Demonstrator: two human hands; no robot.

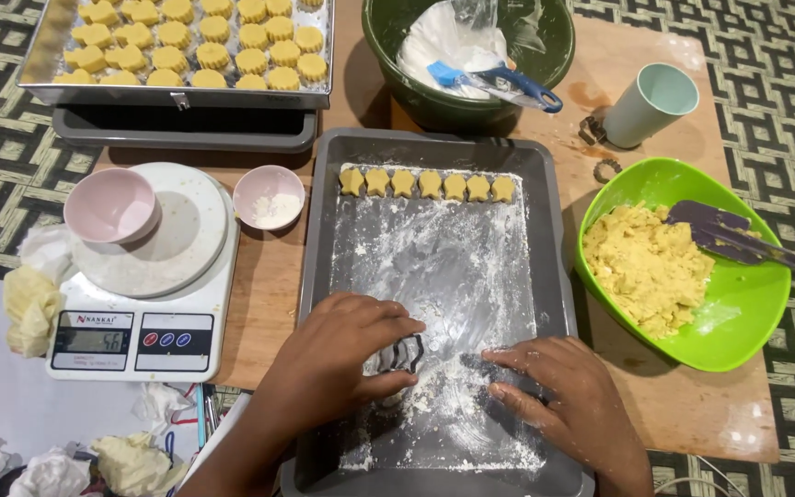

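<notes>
left hand [338,354]: palm down, fingers curled, tips pointing right, thumb tucked beneath.
right hand [558,387]: flat, palm down, fingers spread leftward.
forearms: both enter from the bottom edge, angled inward.

Probably a home kitchen: floured baking tray [554,239], kitchen scale [131,340], dough bowl [747,304].
</notes>
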